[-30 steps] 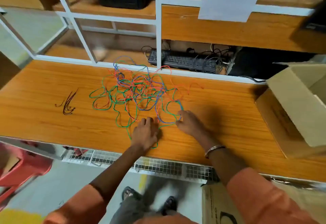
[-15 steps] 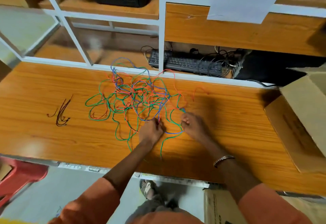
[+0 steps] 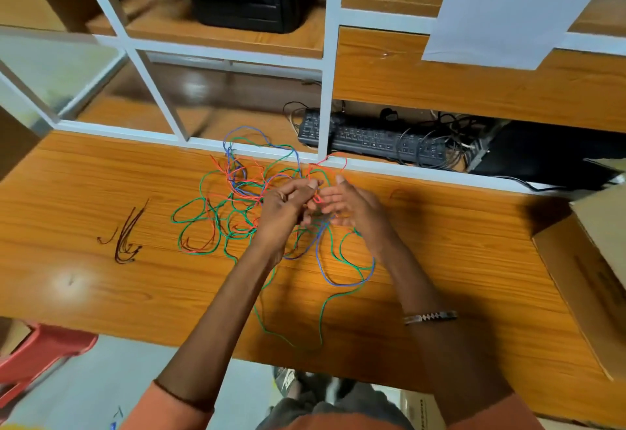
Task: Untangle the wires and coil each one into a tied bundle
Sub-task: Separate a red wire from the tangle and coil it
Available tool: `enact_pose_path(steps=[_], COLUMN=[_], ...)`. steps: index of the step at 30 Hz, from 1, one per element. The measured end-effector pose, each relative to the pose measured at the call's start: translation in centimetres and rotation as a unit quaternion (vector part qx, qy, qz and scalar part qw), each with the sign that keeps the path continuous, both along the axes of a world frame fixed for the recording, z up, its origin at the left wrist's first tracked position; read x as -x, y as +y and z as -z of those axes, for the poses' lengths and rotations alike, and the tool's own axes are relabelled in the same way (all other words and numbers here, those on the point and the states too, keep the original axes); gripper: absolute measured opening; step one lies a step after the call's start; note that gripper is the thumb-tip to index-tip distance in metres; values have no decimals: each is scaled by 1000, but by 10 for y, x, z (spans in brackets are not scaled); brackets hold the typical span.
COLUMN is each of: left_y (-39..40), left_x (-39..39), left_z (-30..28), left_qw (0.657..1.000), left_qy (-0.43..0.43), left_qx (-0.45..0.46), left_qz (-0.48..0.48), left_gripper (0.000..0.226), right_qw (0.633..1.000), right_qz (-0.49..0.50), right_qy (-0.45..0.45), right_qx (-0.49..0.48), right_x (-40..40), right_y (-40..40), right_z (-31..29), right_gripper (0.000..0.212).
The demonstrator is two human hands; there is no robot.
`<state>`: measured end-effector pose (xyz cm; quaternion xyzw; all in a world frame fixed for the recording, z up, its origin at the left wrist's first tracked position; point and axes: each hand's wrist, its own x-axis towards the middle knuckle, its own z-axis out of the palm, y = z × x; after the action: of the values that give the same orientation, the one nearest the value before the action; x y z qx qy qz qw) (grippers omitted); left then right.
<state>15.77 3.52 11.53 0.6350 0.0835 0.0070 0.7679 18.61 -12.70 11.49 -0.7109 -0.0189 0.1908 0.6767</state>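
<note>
A tangle of thin green, red and blue wires (image 3: 233,206) lies spread over the middle of the wooden table (image 3: 84,280). Both hands are raised above the tangle with strands hanging down from them. My left hand (image 3: 288,206) has its fingers curled and pinches wire strands. My right hand (image 3: 345,206) faces it, fingers partly spread, with a red strand looped at its fingertips. Green and blue loops (image 3: 338,273) trail down toward the table's front edge. A small bunch of short dark brown wires (image 3: 127,236) lies apart on the left.
An open cardboard box (image 3: 589,260) sits at the table's right end. Behind the white frame (image 3: 325,67) a black keyboard (image 3: 369,138) with dark cables lies on a lower shelf. A black case stands on the upper shelf. A red stool (image 3: 37,355) stands at lower left.
Both hands have lifted off the table and come together, pulling strands of the tangle up with them. Long green and blue loops now trail toward the front edge.
</note>
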Motion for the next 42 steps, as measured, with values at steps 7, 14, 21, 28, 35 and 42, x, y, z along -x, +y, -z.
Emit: enact_pose_path(steps=[7, 14, 21, 28, 35, 42], left_y=[-24, -49, 16, 50, 75, 48], left_x=[21, 42, 55, 44, 38, 34], left_z=[4, -2, -12, -33, -31, -21], left_qw=[996, 930, 897, 817, 833, 963], left_qy=[-1, -86, -51, -49, -27, 3], left_qx=[-87, -351, -368, -438, -364, -225], left_qz=[-5, 66, -239, -373, -415, -149], left_gripper=[14, 11, 20, 16, 27, 23], right_qw=[998, 944, 937, 951, 939, 964], right_qz=[33, 87, 200, 168, 179, 125], right_qy=[-36, -208, -235, -230, -262, -178], right_qx=[26, 241, 163, 121, 132, 154], right_x=[-5, -16, -28, -27, -35, -35], right_y=[-21, -50, -91, -93, -72, -44], right_z=[7, 54, 41, 9, -25, -20], right_gripper=[21, 40, 16, 14, 13, 40])
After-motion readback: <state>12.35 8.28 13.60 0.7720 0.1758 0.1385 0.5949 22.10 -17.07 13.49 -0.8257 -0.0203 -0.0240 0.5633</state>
